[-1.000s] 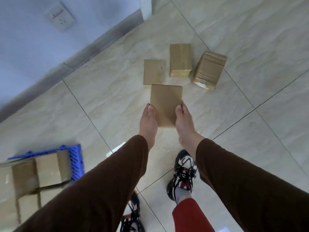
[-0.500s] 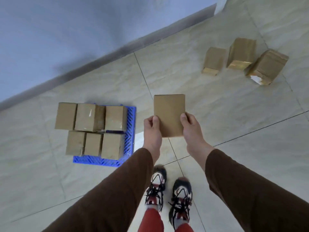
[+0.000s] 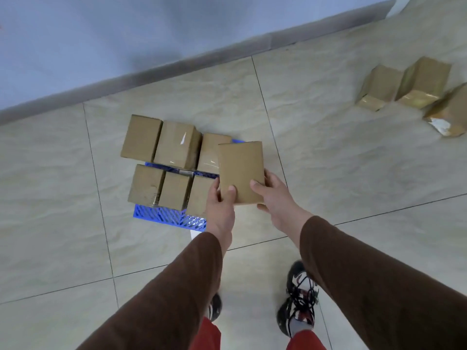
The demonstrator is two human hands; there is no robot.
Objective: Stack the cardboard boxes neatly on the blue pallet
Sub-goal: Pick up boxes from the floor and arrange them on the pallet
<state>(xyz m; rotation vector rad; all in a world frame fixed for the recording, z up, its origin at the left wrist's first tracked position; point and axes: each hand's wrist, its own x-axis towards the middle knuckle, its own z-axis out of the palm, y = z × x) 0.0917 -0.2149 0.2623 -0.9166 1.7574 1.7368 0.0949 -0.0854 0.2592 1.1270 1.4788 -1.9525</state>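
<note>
I hold a plain brown cardboard box (image 3: 240, 168) in both hands, above the right edge of the blue pallet (image 3: 164, 215). My left hand (image 3: 221, 210) grips its near left corner and my right hand (image 3: 275, 198) its near right corner. The pallet lies on the tiled floor and carries several cardboard boxes (image 3: 174, 144) in two rows. The held box hides part of the right-hand boxes and the pallet's right side.
Three loose cardboard boxes (image 3: 419, 82) lie on the floor at the far right, one tipped with a torn white label. A grey skirting board (image 3: 177, 64) and blue wall run behind the pallet. My shoes (image 3: 298, 299) stand on the tiles below my arms.
I have turned left with the box, lifted from beside the loose boxes. The pallet has come to the middle of view and the box now hangs over its right edge.
</note>
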